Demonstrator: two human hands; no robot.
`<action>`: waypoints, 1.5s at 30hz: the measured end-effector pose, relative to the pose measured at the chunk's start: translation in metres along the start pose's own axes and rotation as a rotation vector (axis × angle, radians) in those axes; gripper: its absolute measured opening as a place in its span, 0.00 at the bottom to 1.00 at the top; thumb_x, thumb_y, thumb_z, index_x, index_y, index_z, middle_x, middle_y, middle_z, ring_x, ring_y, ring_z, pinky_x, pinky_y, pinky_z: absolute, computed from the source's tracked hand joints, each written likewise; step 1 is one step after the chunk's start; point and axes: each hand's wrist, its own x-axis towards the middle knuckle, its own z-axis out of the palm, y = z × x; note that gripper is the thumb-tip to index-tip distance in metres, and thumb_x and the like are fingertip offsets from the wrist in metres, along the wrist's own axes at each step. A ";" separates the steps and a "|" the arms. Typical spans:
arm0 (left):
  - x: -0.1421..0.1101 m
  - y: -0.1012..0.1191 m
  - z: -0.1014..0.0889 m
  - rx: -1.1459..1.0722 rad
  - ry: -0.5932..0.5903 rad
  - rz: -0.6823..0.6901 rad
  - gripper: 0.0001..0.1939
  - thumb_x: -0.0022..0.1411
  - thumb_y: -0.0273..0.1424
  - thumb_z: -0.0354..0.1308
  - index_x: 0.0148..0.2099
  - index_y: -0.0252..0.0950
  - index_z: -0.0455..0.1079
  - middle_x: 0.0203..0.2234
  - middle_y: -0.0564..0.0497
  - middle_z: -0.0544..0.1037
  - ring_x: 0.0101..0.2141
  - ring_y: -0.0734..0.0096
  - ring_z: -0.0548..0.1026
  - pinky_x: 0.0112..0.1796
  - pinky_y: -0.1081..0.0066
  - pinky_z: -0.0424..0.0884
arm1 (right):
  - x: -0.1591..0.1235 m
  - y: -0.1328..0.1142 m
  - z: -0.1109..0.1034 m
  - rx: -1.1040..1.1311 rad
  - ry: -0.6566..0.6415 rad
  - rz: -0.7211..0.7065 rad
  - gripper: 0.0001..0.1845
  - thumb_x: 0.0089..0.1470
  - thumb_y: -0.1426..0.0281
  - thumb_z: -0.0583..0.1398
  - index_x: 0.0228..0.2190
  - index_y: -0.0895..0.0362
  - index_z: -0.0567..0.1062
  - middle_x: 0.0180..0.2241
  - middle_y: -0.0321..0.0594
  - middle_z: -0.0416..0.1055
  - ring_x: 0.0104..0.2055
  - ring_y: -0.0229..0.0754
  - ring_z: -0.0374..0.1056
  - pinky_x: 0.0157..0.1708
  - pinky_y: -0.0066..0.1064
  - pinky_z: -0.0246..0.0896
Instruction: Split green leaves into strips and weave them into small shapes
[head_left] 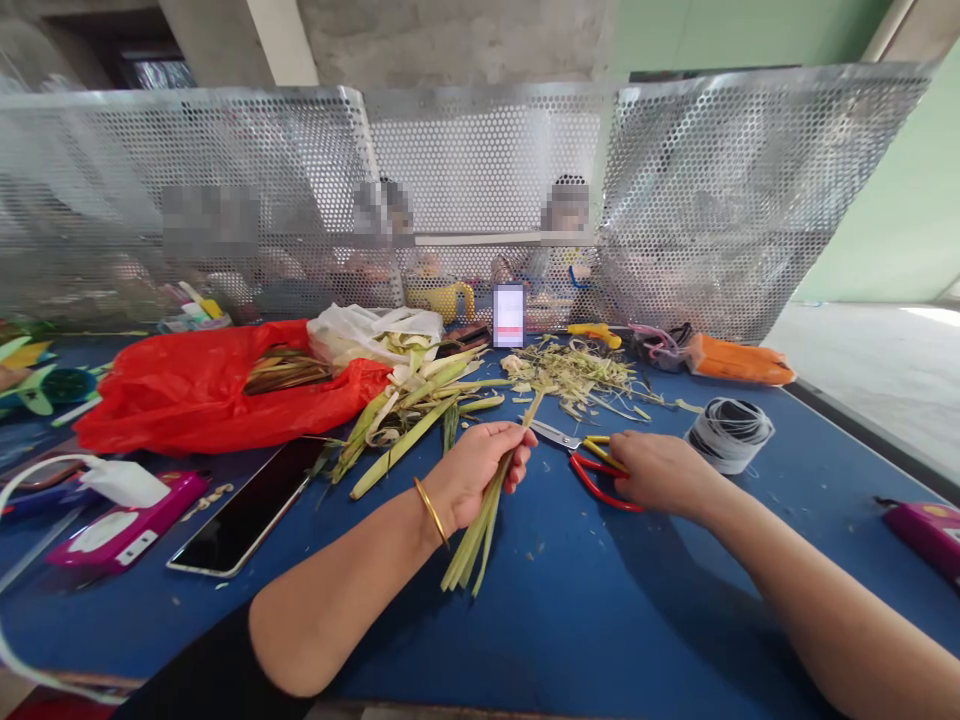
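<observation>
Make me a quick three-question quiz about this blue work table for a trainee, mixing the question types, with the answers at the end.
1. True or false: the left hand holds a bundle of pale green strips whose loose ends fan out toward the wearer.

2. Fill the gap: the scissors at the right hand have one yellow handle loop and one ____ one.

3. Multiple choice: which of these is nearest to the right hand?
A) the red plastic bag
B) the roll of grey cord
C) the dark-screened phone lying flat

Key: 1. True. 2. Red. 3. B.
</observation>
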 end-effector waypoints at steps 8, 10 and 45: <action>0.005 -0.003 -0.001 -0.080 0.033 -0.043 0.07 0.61 0.28 0.52 0.30 0.32 0.66 0.18 0.57 0.64 0.16 0.83 0.62 0.18 0.80 0.57 | -0.010 -0.042 0.004 0.096 -0.024 -0.154 0.07 0.54 0.66 0.58 0.33 0.53 0.75 0.31 0.39 0.75 0.32 0.41 0.71 0.26 0.27 0.52; 0.004 -0.004 0.000 -0.092 0.037 -0.056 0.07 0.61 0.27 0.52 0.31 0.32 0.67 0.18 0.57 0.64 0.16 0.83 0.62 0.18 0.81 0.58 | -0.008 -0.036 0.001 0.075 0.032 -0.160 0.08 0.57 0.68 0.56 0.36 0.52 0.76 0.36 0.40 0.74 0.36 0.41 0.71 0.29 0.27 0.54; 0.010 -0.015 0.000 -0.166 -0.111 -0.357 0.08 0.60 0.26 0.54 0.28 0.30 0.67 0.27 0.46 0.77 0.27 0.72 0.77 0.18 0.80 0.53 | -0.018 -0.043 -0.001 0.154 0.397 -0.138 0.08 0.61 0.71 0.48 0.34 0.55 0.66 0.28 0.40 0.72 0.29 0.42 0.68 0.29 0.29 0.55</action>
